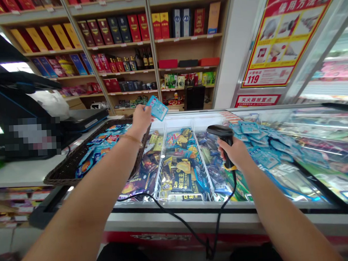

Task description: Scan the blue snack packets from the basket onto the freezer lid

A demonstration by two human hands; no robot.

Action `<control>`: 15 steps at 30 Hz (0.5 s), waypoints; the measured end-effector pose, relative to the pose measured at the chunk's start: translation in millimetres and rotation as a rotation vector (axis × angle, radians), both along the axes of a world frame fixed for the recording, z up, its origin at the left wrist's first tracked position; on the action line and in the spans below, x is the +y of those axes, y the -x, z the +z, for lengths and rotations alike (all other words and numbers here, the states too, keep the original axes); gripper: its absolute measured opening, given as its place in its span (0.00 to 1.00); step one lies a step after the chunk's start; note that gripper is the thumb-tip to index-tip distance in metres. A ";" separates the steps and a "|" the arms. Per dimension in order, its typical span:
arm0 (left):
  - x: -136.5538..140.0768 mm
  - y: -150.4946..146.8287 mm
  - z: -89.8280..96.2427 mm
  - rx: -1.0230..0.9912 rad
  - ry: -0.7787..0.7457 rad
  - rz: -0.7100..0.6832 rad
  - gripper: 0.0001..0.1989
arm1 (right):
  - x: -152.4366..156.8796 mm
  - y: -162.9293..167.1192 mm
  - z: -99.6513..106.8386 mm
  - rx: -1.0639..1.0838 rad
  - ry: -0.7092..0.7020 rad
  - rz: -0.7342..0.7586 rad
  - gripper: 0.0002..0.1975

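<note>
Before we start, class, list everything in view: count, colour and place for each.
Loose packet: one, light blue, in the left hand
Scanner: one, black with some yellow, in the right hand
Cable: one, black, hanging from the scanner
Freezer: one, white, centre
Freezer packets: many, mixed colours, inside it
Wire dividers: at least two, white, inside it
Packet pile: many, light blue, over the freezer's right part
Basket: one, dark brown, left
Basket packets: many, mostly blue, in the basket
Machine: one, black, far left
Shelf unit: one, pale wood, behind
Boxes: many, red, yellow, blue, on the shelves
Poster: one, red and yellow, upper right
Bracelet: one, gold-coloured, left wrist
Left hand: one, bare, centre
Right hand: one, bare, right of centre
</note>
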State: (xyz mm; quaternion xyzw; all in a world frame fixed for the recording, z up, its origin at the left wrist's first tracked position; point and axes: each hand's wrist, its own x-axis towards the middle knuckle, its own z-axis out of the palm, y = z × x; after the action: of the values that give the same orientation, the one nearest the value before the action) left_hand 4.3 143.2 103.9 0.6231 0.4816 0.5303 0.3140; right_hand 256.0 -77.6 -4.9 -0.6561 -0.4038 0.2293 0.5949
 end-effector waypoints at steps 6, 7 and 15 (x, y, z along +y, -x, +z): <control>-41.1 -87.1 -57.6 -0.691 0.673 -0.354 0.03 | -0.1 1.8 0.7 -0.015 -0.019 -0.020 0.14; -45.3 -94.8 -70.4 -0.743 0.717 -0.340 0.04 | -0.1 2.4 1.5 -0.012 -0.009 -0.015 0.14; -45.7 -101.3 -130.6 -0.745 0.636 -0.400 0.17 | -2.9 12.3 6.1 -0.035 0.064 0.055 0.14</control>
State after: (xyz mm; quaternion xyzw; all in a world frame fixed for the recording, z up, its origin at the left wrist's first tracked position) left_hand 105.6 97.5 -26.7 0.3458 0.3463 0.4733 0.7324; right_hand 243.7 -80.4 1.2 -0.6675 -0.4244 0.2469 0.5598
